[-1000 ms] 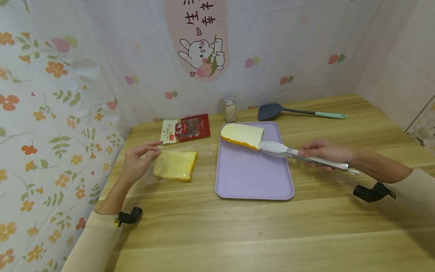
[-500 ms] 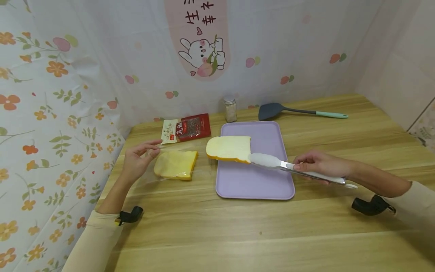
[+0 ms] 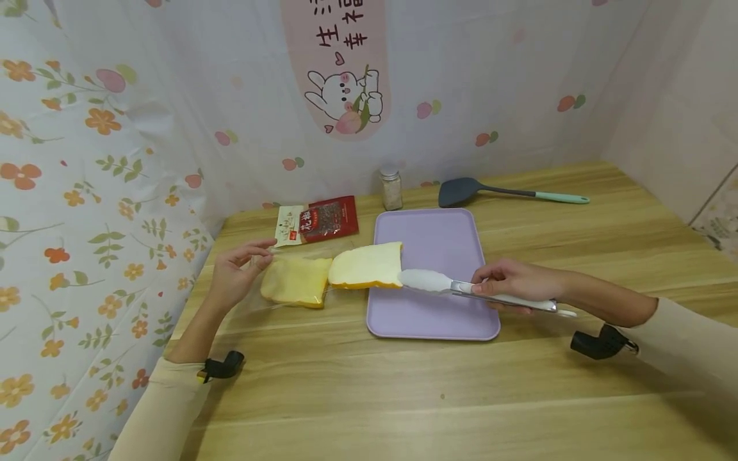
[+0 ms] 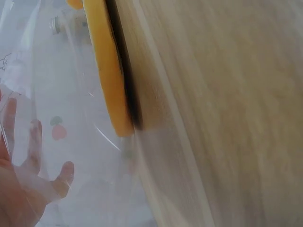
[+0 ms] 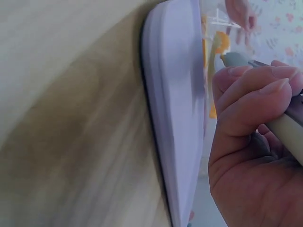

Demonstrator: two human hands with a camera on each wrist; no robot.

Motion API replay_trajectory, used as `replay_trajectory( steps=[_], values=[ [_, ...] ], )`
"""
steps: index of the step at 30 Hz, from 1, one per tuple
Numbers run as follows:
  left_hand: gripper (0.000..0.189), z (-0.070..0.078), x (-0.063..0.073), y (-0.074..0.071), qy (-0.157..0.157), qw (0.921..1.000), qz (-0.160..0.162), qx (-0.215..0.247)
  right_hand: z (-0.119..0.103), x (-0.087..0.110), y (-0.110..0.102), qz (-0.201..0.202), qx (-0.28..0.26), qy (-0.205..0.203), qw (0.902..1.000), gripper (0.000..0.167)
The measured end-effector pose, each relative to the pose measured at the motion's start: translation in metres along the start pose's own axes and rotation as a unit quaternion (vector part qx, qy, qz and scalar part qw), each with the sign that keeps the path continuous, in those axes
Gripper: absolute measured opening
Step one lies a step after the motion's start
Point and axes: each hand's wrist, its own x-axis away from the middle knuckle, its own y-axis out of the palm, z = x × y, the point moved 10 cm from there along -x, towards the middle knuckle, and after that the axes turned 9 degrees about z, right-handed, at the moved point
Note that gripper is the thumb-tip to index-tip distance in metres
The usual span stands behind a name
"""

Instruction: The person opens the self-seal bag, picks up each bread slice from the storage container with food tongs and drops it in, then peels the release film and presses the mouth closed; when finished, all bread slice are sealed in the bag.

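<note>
My right hand (image 3: 510, 285) grips white-handled tongs (image 3: 455, 286), and their pale tips pinch the right end of a bread slice (image 3: 366, 266). This slice hangs over the left edge of the lavender tray (image 3: 432, 317), its left end right at another bread slice (image 3: 294, 282). The second slice lies inside a clear plastic bag (image 4: 85, 156) on the table. At the bag's upper left, my left hand (image 3: 236, 272) holds the film raised, thumb and fingers curved. Through the film, the left wrist view shows these fingers (image 4: 35, 146) spread apart.
Behind the bag lies a red and cream spice packet (image 3: 317, 221). A small glass jar (image 3: 391, 190) stands behind the tray, and a dark spatula (image 3: 513, 191) with a mint handle lies to its right. A patterned curtain (image 3: 242, 77) closes off the back and left.
My right hand has carried the bread slice in the tongs leftward and nearer, from over the tray's far left corner to beside the bagged slice. The left hand has stayed at the bag.
</note>
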Motion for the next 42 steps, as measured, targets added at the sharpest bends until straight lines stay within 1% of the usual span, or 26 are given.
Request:
replay_trajectory(
  steps=[4,11,16,19,23,24,27,30,33,35,38,40,42],
  values=[
    [0.007,-0.002,0.002,0.002,-0.009,0.9999,-0.011,-0.009,-0.003,-0.005,-0.003,0.0,0.005,-0.007,1.0,0.031],
    [0.007,-0.002,0.003,0.001,-0.014,0.9997,-0.018,-0.011,-0.001,-0.01,-0.012,0.017,0.022,0.024,0.9993,0.034],
    [0.006,-0.002,0.002,0.0,-0.014,0.9996,-0.021,-0.012,-0.002,-0.01,-0.016,0.029,0.032,0.024,0.9988,0.032],
    [0.005,-0.013,0.001,-0.002,-0.015,0.9996,-0.015,-0.016,-0.006,-0.011,-0.012,0.022,0.037,0.013,0.999,0.031],
    [0.007,-0.031,-0.001,-0.004,-0.019,0.9994,-0.007,-0.027,-0.012,-0.012,-0.003,-0.003,0.027,-0.015,0.9995,0.03],
    [0.008,-0.034,-0.001,-0.005,-0.019,0.9994,-0.005,-0.03,-0.013,-0.011,-0.001,-0.01,0.024,-0.022,0.9994,0.029],
    [0.011,-0.036,-0.001,-0.007,-0.02,0.9993,0.003,-0.031,-0.013,-0.007,0.001,-0.025,0.015,-0.033,0.999,0.027],
    [0.011,-0.036,-0.001,-0.01,-0.022,0.9991,0.012,-0.033,-0.01,-0.003,0.001,-0.029,0.011,-0.031,0.9991,0.026],
    [0.01,-0.037,-0.001,-0.011,-0.021,0.9992,0.011,-0.033,-0.008,0.0,-0.001,-0.028,0.003,-0.026,0.9992,0.026],
    [0.008,-0.035,-0.001,-0.01,-0.013,0.9995,0.003,-0.029,-0.007,0.001,-0.001,-0.027,0.0,-0.024,0.9994,0.027],
    [0.004,-0.028,0.0,-0.007,0.015,0.9991,-0.008,-0.038,-0.007,-0.001,-0.002,-0.021,0.004,-0.019,0.9996,0.029],
    [0.006,-0.023,0.001,-0.005,0.038,0.9974,-0.016,-0.058,-0.006,-0.004,-0.002,-0.017,0.007,-0.015,0.9997,0.03],
    [0.01,-0.018,0.0,-0.001,0.067,0.9932,-0.024,-0.093,-0.007,-0.006,-0.001,-0.015,0.01,-0.014,0.9998,0.03]
  ],
)
